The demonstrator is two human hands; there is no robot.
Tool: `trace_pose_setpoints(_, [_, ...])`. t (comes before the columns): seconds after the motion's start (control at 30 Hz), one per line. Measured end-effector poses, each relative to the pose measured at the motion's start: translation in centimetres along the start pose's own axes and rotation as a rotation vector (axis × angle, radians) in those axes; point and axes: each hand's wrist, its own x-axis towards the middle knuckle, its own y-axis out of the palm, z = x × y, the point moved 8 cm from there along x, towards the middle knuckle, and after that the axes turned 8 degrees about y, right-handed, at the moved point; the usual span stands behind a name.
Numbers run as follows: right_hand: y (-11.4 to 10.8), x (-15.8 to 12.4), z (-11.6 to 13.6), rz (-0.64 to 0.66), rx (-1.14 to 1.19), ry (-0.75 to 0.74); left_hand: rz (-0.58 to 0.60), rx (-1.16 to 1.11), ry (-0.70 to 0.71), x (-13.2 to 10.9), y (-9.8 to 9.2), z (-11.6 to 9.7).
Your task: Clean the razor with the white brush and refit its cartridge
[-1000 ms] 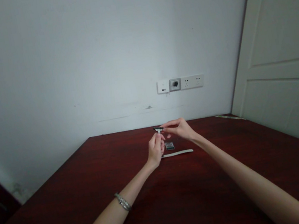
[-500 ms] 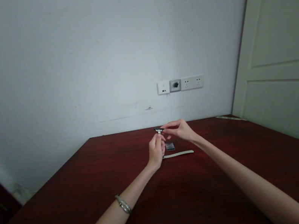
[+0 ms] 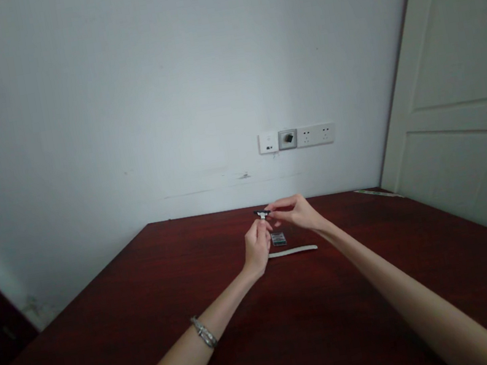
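Note:
Both my hands are raised over the far middle of a dark red table (image 3: pixel 295 323). My left hand (image 3: pixel 258 245) is closed around the pale lower part of a small razor-like object (image 3: pixel 262 213). My right hand (image 3: pixel 295 212) pinches that object's dark top end from the right. Below the hands a small dark cartridge case (image 3: pixel 278 238) lies on the table. A thin white strip (image 3: pixel 293 251) lies flat just in front of it. A silver bracelet (image 3: pixel 204 332) is on my left wrist.
A grey wall stands behind the table, with a row of white sockets and a switch (image 3: pixel 296 137). A white door (image 3: pixel 469 107) fills the right side. A pale strip (image 3: pixel 371 191) lies at the table's far right edge.
Both hands stay together on the small object, almost unmoved. The view has shifted slightly.

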Motion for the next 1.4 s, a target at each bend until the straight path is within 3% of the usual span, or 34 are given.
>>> trace_pose_setpoints(0.43, [0.1,0.0,0.2,0.010,-0.073,-0.033,-0.010,-0.022,-0.011,-0.1,-0.1,0.2])
trace_pose_setpoints(1.4, [-0.4,0.7,-1.5,-0.024,0.107,0.058,0.068,-0.068,-0.028,0.0,0.6,-0.9])
